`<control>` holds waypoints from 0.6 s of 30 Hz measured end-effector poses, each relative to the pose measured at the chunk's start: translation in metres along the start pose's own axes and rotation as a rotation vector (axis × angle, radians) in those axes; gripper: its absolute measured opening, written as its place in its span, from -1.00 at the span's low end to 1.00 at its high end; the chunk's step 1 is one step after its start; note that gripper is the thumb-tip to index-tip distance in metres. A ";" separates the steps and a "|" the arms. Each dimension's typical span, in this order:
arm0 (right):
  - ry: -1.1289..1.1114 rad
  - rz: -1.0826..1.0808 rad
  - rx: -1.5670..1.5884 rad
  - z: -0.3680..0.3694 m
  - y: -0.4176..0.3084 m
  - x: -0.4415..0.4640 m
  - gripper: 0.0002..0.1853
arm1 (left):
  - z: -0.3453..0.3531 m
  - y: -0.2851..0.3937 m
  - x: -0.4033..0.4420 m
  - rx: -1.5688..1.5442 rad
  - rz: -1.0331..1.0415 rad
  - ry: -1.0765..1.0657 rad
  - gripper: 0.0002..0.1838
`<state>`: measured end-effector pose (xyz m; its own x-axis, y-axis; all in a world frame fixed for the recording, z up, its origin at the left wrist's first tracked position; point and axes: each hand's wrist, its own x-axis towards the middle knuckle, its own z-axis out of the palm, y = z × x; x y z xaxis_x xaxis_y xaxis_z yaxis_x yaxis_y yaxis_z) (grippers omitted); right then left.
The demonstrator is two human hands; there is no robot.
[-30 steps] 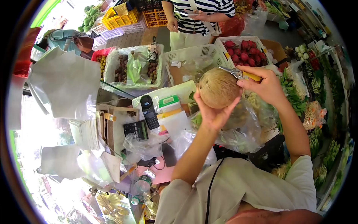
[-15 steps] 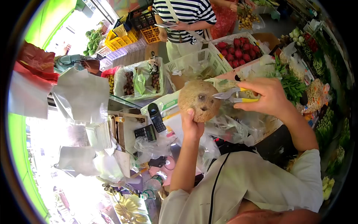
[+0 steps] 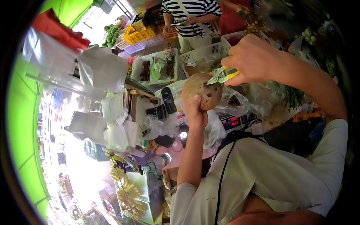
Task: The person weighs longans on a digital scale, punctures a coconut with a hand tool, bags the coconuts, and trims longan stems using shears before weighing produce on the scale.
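A brown husked coconut [image 3: 195, 88] is held up over the counter, its dark eyes facing up and to the right. My left hand [image 3: 195, 114] grips it from below, with the thumb pressed on its near side. Yellow-handled pruning shears [image 3: 226, 76] are in my right hand [image 3: 249, 60], the fingers closed round the handles. The tip of the shears meets the coconut at one of the dark eyes; how deep it sits I cannot tell.
A cordless phone [image 3: 168, 100], a calculator [image 3: 156, 112] and a lit digital scale [image 3: 234, 122] stand on the counter among plastic bags. Beyond are a white crate [image 3: 204, 56], a fruit box [image 3: 153, 80] and a person in a striped shirt [image 3: 191, 15]. Bananas [image 3: 129, 189] lie lower left.
The shears have swung from the coconut's right edge onto its dark eye, and my right hand has risen above them. The view has shifted, bringing the scale's display into sight.
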<state>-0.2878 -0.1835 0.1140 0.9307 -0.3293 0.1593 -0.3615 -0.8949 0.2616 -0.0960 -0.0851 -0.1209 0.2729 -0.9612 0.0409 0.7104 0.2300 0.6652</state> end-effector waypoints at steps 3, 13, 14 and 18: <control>-0.079 -0.056 -0.016 0.007 0.003 0.008 -0.50 | -0.004 -0.007 -0.007 -0.032 0.027 0.038 -0.26; -0.029 0.148 0.159 0.087 0.018 -0.006 -0.59 | -0.008 -0.003 -0.007 -0.098 0.108 0.081 -0.18; -0.032 0.139 0.157 0.088 0.020 -0.002 -0.59 | -0.009 -0.001 -0.007 -0.079 0.105 0.101 -0.17; 0.025 0.238 0.195 0.088 0.019 0.009 -0.70 | -0.013 0.001 0.008 -0.043 0.106 0.163 -0.16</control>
<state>-0.2812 -0.2300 0.0364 0.8189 -0.5310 0.2178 -0.5489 -0.8354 0.0273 -0.0848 -0.0904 -0.1299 0.4467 -0.8946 -0.0152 0.6982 0.3379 0.6312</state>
